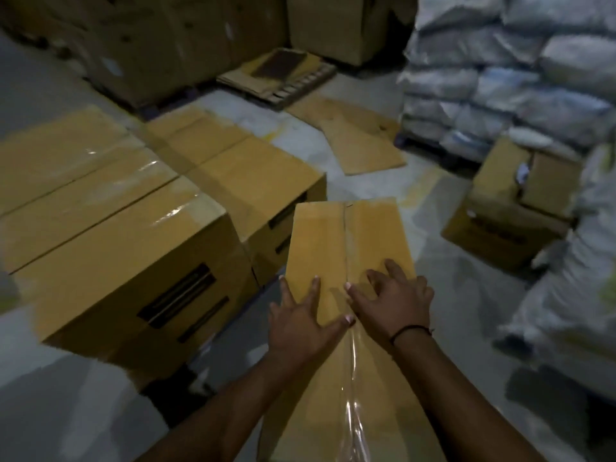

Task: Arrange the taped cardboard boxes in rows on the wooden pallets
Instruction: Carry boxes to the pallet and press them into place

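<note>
A long taped cardboard box [346, 235] lies lengthwise in front of me, with clear tape along its top seam. My left hand [301, 320] rests flat on its top with fingers spread. My right hand [395, 300] presses on the top beside it, fingers apart, a dark band on the wrist. To the left stand two taped boxes in a row: a near one [110, 228] and a farther one [233, 168]. The pallet under them is mostly hidden; only a dark edge shows below.
Stacked white sacks [500, 78] fill the right side. An open, battered carton [513, 208] sits on the floor at the right. Flat cardboard sheets [360, 135] and a pallet with cardboard [280, 75] lie ahead. Tall cartons [150, 45] line the back.
</note>
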Available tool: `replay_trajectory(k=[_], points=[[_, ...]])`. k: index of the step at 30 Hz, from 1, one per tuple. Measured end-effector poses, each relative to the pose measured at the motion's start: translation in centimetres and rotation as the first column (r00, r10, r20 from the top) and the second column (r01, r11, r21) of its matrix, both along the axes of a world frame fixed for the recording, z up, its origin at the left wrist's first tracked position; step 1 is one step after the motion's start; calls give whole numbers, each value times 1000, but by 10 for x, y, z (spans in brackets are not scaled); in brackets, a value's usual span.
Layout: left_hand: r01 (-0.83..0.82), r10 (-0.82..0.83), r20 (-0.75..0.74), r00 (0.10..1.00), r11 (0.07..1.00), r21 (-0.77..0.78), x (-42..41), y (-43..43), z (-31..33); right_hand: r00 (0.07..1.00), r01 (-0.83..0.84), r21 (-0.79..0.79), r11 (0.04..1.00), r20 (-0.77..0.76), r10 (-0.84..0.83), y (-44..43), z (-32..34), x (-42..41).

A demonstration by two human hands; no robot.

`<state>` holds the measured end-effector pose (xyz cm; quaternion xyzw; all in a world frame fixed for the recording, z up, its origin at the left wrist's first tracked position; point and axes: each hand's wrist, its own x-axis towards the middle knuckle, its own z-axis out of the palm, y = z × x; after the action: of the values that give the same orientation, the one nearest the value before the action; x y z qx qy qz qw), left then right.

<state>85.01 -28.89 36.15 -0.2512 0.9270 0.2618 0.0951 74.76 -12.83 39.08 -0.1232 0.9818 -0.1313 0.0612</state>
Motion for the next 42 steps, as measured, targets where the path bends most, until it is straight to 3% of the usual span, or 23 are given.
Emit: replay_trajectory(k=[6,14,25,30,35,42], points=[[-138,138,8,990,990,-1,-58,-28,25,987,-131,77,988,-88,138,-39,23,-69],[-250,249,64,966,968,9,-194,-40,39,965,-236,118,964,-91,248,-61,31,-217],[-495,502,-94,860,864,94,-392,-62,81,858,-459,148,876,-182,480,-110,87,-440],[-595,615,-184,767,788,154,-462,-117,79,781,-567,150,810,-216,587,-172,83,-519],[-631,648,-194,737,762,147,-542,-194,51,751,-611,153,777,-199,630,-252,57,-601],[-688,696,-258,670,713,138,-646,-313,65,719,-642,125,756,-244,651,-376,85,-714]])
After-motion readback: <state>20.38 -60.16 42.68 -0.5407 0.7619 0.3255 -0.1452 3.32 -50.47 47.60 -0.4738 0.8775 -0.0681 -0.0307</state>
